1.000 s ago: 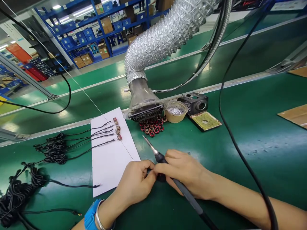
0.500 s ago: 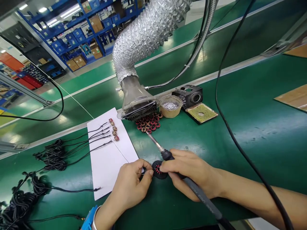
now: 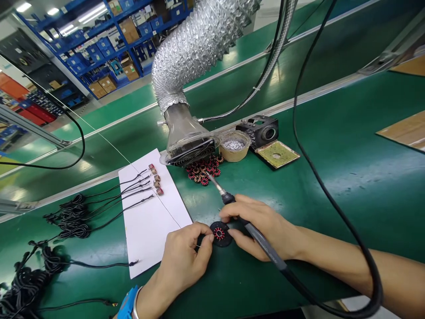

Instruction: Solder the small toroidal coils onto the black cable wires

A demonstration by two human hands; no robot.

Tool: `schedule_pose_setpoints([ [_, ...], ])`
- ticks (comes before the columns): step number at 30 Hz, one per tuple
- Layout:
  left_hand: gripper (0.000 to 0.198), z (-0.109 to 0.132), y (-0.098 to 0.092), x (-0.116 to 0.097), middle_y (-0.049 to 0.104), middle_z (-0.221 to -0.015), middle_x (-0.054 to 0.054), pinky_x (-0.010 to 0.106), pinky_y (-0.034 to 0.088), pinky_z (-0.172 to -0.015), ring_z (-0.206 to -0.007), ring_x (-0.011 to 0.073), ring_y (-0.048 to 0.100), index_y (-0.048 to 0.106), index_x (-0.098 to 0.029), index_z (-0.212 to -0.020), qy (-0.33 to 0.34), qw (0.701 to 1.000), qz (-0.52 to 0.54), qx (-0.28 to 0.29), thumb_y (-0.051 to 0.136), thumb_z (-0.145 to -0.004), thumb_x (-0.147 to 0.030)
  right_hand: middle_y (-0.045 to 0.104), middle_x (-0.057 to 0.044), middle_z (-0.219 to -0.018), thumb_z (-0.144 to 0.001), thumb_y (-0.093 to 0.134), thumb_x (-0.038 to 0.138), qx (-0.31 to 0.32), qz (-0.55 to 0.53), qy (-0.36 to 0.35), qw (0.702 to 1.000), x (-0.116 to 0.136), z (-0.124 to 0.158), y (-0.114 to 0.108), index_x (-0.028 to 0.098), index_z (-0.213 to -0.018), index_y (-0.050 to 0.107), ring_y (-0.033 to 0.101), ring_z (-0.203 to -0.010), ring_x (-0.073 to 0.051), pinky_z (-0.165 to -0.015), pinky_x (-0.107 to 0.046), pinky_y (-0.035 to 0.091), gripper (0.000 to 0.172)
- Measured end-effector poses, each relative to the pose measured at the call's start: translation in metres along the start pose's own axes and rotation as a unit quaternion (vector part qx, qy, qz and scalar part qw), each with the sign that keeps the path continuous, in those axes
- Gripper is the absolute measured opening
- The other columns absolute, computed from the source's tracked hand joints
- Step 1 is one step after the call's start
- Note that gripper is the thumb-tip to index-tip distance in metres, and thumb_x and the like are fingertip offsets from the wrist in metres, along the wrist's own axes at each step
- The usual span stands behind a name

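**Hands at a soldering bench.** The left hand [image 3: 187,257] and right hand [image 3: 262,228] lie close together, their fingers curled inward from either side of a matte black disc [image 3: 222,239] on a glossy green bench mat [image 3: 332,212]. At the disc's centre sits a ring-shaped toroid coil [image 3: 219,233], wound in red and copper wire. The left fingertips [image 3: 207,239] reach the disc's rim, though whether they grip it cannot be told; a fine wire [image 3: 199,245] shows beside them. The right hand is closed around the slender dark handle of a soldering iron [image 3: 257,235], whose narrow metal shaft [image 3: 215,184] points away from the disc. A blue wristband [image 3: 128,303] circles the left wrist.

Beyond the left hand lies a white sheet [image 3: 149,217] bearing thin black cables [image 3: 129,195] with small soldered components [image 3: 156,179]. Further left are coiled black cables [image 3: 23,283]. Beyond the iron's tip are a heap of similar coils [image 3: 202,170], a round tan cup [image 3: 234,148] holding silvery solder scraps [image 3: 233,144], and a square yellow sponge [image 3: 276,153]. Above them, a clear funnel [image 3: 187,137] joins a ribbed foil duct [image 3: 195,53].
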State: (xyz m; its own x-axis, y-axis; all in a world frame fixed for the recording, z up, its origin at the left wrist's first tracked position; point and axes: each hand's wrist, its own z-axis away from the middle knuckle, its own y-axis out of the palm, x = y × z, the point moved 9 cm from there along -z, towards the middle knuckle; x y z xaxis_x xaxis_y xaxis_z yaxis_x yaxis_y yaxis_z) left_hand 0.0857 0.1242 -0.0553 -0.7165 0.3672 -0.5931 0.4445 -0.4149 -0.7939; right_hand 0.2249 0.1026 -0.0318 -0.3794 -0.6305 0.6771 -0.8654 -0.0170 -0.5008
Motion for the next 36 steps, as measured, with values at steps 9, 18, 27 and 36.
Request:
schedule_pose_setpoints([
  [9, 0.019, 0.003, -0.001, -0.005, 0.064, -0.067, -0.001, 0.021, 0.038, -0.057, -0.055, 0.0103, 0.052, 0.067, -0.019, -0.09, 0.043, 0.999, 0.006, -0.023, 0.048, -0.09, -0.021, 0.055, -0.001, -0.071, -0.085, 0.048, 0.007, 0.006, 0.049, -0.067, 0.997, 0.017, -0.007, 0.017, 0.018, -0.103, 0.055, 0.041, -0.065, -0.015, -0.058, -0.026, 0.036, 0.022],
  [18, 0.014, 0.005, -0.006, 0.0, 0.045, -0.052, -0.007, 0.022, 0.028, -0.047, -0.043, 0.0082, 0.037, 0.065, -0.019, -0.092, 0.022, 0.999, -0.005, -0.041, 0.054, -0.088, -0.027, 0.058, -0.003, -0.076, -0.081, 0.049, 0.006, 0.019, 0.052, -0.062, 0.997, 0.013, -0.007, 0.009, 0.016, -0.108, 0.054, 0.042, -0.066, -0.016, -0.059, -0.028, 0.036, 0.029],
  [27, 0.018, 0.001, -0.005, -0.007, 0.064, -0.064, -0.001, 0.021, 0.04, -0.053, -0.05, 0.0099, 0.05, 0.068, -0.02, -0.095, 0.061, 0.997, -0.031, -0.045, 0.05, -0.092, -0.025, 0.059, -0.003, -0.078, -0.076, 0.048, 0.005, 0.007, 0.039, -0.035, 0.999, 0.006, -0.007, 0.004, 0.016, -0.109, 0.054, 0.045, -0.069, -0.017, -0.06, -0.028, 0.041, 0.035],
  [36, 0.022, 0.008, -0.007, -0.017, 0.075, -0.093, 0.002, 0.024, 0.049, -0.069, -0.079, 0.016, 0.069, 0.069, -0.022, -0.103, 0.034, 0.999, -0.033, 0.009, 0.049, -0.095, -0.027, 0.066, -0.007, -0.091, -0.082, 0.059, 0.014, -0.03, 0.065, -0.038, 0.997, 0.003, 0.016, -0.007, 0.026, -0.119, 0.056, 0.062, -0.082, -0.027, -0.067, -0.038, 0.051, 0.039],
])
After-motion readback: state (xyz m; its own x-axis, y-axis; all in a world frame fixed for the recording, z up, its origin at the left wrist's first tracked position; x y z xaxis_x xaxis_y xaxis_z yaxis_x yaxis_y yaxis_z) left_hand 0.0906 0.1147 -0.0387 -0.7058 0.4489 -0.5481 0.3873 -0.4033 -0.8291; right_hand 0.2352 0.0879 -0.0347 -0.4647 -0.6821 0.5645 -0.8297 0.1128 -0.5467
